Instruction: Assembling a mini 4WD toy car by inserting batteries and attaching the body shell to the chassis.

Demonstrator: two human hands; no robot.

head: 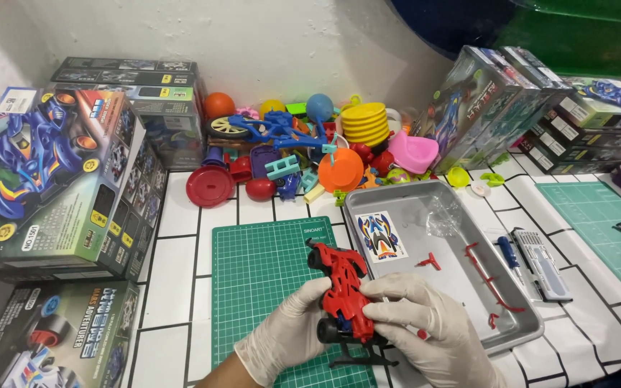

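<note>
I'd keep my left hand [289, 338] and right hand [425, 323] closed around the red toy car [343, 291], lower centre, pressing gently

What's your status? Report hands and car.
Left hand, right hand both gripping red car. Over green mat. Tray at right, nothing in the way.
</note>
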